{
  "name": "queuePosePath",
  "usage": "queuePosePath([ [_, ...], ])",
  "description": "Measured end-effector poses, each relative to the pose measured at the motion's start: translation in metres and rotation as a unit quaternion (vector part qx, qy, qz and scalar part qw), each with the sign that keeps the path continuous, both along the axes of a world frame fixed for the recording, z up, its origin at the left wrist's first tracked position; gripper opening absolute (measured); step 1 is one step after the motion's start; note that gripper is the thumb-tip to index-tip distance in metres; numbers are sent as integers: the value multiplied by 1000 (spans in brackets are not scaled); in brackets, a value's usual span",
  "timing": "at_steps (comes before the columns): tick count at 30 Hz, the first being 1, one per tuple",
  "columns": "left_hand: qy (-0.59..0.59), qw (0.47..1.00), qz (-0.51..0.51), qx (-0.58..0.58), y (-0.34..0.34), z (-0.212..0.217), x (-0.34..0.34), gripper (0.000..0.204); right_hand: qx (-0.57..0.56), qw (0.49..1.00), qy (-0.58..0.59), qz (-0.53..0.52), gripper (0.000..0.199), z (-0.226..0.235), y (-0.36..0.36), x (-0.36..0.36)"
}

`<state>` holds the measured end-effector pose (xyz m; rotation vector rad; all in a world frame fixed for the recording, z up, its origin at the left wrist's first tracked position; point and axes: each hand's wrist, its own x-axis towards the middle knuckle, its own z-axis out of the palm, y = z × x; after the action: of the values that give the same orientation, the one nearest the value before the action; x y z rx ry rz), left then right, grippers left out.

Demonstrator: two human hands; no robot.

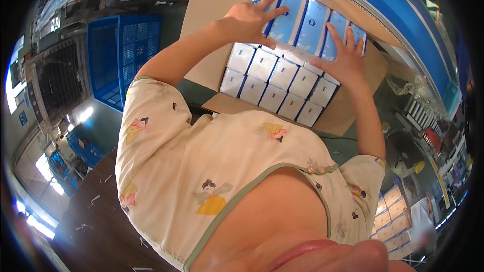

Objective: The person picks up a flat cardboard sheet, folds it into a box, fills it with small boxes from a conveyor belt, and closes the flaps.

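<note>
An open cardboard box (209,17) stands in front of me, filled with rows of plastic-wrapped packs that look like tissue packs. The upper packs (308,25) lie side by side with blue printed faces showing. Below them, the white ends of several more packs (265,65) face me in stacked rows. My left hand (250,21) rests on the left part of the upper row, fingers spread, thumb by its near edge. Over the right part of that row lies my right hand (344,60), fingers also spread and thumb pointing inward. Neither hand is wrapped around a single pack.
Box flaps stick out at the left, the near side and the right. A blue plastic crate (121,55) stands to the left. Beyond the box runs a blue-and-white machine edge (383,15). Stacked cartons (390,216) and another person (422,221) are at the lower right.
</note>
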<state>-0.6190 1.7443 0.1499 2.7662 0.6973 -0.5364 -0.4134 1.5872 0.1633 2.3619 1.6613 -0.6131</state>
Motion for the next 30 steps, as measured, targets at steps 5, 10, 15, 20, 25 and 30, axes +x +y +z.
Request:
queuePosePath([
  [5, -62, 979, 25, -191, 53, -27, 27, 68, -41, 984, 172, -7, 76, -25, 42, 51],
  [10, -11, 976, -58, 208, 30, -5, 49, 46, 89, 991, -45, 85, 59, -33, 36, 39],
  [15, 10, 985, -38, 166, -2, -63, -23, 52, 207, 976, 36, 66, 43, -55, -60, 29],
  [20, -342, 889, -20, -304, -36, 75, -5, 26, 131, 966, 221, 33, 45, 12, -100, -16],
  [25, -305, 286, -72, -905, -113, 162, -35, 26, 6, 911, 413, 14, 35, 57, -154, -69],
  [30, -232, 202, -84, -948, -128, 173, -41, 34, -35, 960, 279, 9, 29, 38, -178, -96],
])
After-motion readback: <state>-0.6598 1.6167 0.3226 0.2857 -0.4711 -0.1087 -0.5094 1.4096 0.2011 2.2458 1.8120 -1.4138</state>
